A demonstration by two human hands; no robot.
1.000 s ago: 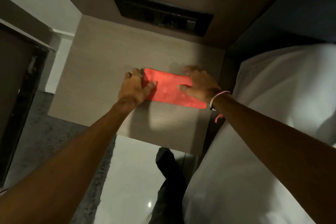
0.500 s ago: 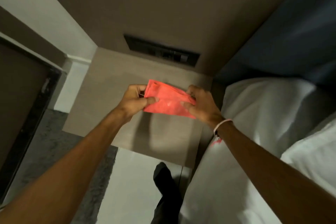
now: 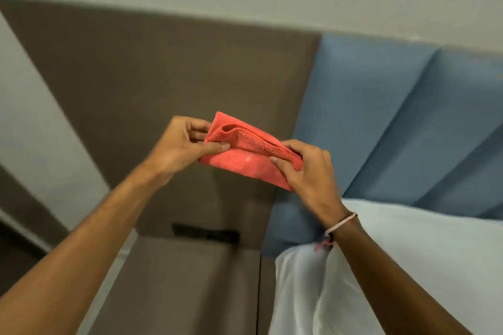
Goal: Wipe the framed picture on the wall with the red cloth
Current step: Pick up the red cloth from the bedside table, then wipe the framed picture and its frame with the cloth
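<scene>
A folded red cloth [image 3: 249,153] is held up in the air between both hands, in front of the brown wall panel [image 3: 168,76]. My left hand [image 3: 181,144] pinches its left end between thumb and fingers. My right hand [image 3: 307,168] grips its right end, thumb on top. A pale bracelet sits on the right wrist. No framed picture is in view.
A wooden nightstand [image 3: 187,288] stands below the hands, with a dark socket strip [image 3: 205,232] on the panel behind it. A blue padded headboard [image 3: 402,122] is to the right, above a white pillow and bedding [image 3: 408,266]. Pale wall runs along the top.
Both hands have lifted the red cloth off the nightstand top and raised it. My view has tilted upward, bringing the headboard and upper wall into sight.
</scene>
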